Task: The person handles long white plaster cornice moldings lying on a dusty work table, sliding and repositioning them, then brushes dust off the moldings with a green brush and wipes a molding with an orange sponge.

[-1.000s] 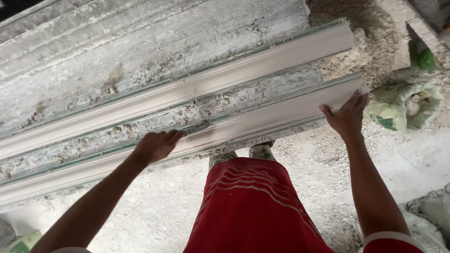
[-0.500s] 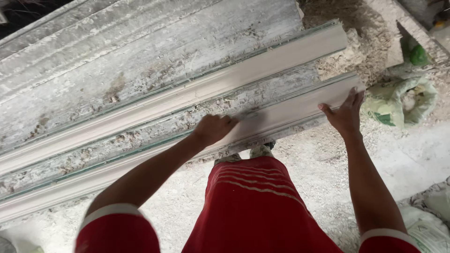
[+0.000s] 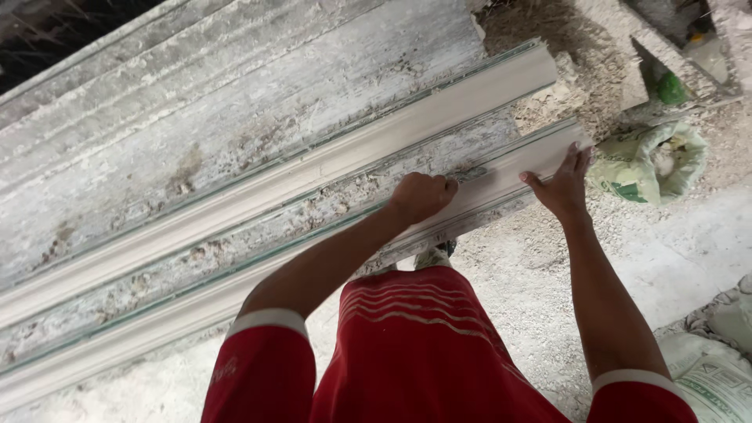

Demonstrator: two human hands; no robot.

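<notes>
The left hand (image 3: 423,196), now curled into a fist, has slid rightward along the long white plaster cornice strip (image 3: 329,258) toward the right hand (image 3: 562,186), which stays spread flat at its end.

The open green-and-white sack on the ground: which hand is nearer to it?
Right. The right hand grips the near moulding's end, beside the sack. The left hand rests further along it.

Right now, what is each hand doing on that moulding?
Left hand: closed in a fist, pressed on the near white moulding strip; anything inside it cannot be told.
Right hand: open, fingers spread, resting flat near the strip's end.
</notes>
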